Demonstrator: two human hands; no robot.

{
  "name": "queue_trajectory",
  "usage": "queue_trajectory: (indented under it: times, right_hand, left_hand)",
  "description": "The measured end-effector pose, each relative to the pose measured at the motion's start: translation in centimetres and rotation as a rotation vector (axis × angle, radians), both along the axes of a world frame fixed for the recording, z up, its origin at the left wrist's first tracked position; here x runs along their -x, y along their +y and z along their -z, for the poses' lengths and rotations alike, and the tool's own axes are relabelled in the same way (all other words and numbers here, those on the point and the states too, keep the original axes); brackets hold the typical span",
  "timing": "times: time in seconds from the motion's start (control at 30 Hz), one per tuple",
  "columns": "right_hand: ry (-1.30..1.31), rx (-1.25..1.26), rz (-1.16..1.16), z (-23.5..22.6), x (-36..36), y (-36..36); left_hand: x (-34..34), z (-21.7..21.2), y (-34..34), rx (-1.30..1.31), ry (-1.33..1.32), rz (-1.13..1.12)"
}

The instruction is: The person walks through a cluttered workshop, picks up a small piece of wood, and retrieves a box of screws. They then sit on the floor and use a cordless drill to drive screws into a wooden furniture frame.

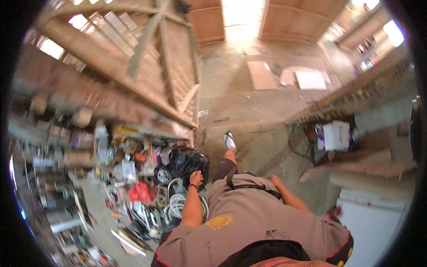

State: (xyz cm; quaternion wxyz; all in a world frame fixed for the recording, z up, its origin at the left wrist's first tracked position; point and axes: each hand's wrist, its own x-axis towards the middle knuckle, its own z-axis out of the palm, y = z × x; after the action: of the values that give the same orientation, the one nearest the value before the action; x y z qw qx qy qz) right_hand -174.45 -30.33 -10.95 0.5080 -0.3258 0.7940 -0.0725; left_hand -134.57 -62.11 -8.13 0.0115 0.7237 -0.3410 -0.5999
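My left hand [196, 178] hangs at my left side with its fingers curled closed, a dark band round the wrist. Nothing shows in it. Behind it in the view is a black plastic bag [183, 161]; whether they touch I cannot tell. Coiled white hose [178, 207] and a red plastic bag [142, 192] lie lower, among the piled goods on the left. My right hand [276, 180] is down by my right hip, its fingers mostly hidden by the shirt. One sandalled foot [229, 141] is stretched forward on the floor.
A wooden slatted gate [173, 66] stands at the front left. Flat boards [261, 75] lie on the concrete floor [231, 102] ahead, before a bright doorway [242, 20]. To the right are a ledge [347, 93], a white box [336, 135] and a pale panel [369, 218].
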Motion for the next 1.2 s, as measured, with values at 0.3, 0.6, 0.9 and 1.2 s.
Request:
queue_trajectory:
  times: [0.3,0.6,0.9,1.2]
  right_hand:
    - [0.196,-0.081,0.413,-1.2,9.0,-14.9]
    - [0.196,0.101,0.982,-8.1,15.4,-28.3]
    - [0.176,-0.077,0.783,-0.3,16.7,-30.0]
    - [0.097,-0.155,0.927,7.2,26.9,-33.8]
  left_hand:
    - [7.3,9.6,-15.0,0.18,-0.103,1.505]
    - [27.3,2.4,-42.7,-0.011,0.181,0.648]
    - [41.6,-2.2,-49.3,0.062,0.191,0.617]
    - [49.9,9.2,-52.4,-0.111,0.083,0.71]
